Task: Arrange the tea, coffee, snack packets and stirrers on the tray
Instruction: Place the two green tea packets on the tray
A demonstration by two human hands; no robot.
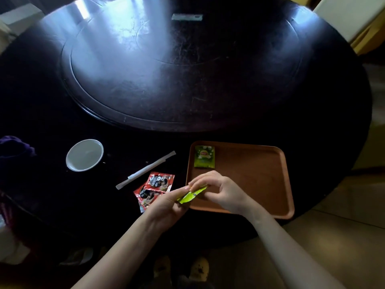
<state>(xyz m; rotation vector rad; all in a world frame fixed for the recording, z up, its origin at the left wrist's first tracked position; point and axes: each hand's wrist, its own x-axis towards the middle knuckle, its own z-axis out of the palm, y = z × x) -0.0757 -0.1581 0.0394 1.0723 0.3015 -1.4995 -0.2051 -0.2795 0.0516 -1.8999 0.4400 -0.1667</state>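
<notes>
A brown tray (260, 174) lies on the dark round table at the near right. One green tea packet (204, 156) rests flat in the tray's far left corner. Both hands hold a second green tea packet (190, 196) over the tray's near left edge: my left hand (166, 205) grips its left end, my right hand (218, 190) pinches its right end. Two red coffee packets (154, 189) lie overlapping on the table just left of the tray. A white paper-wrapped stirrer (145, 170) lies diagonally beyond them.
A white cup (84, 154) stands on the table to the left. A dark purple cloth (14, 149) sits at the left edge. A raised turntable (177, 69) fills the table's middle, with a small pale card (187, 17) at its far side.
</notes>
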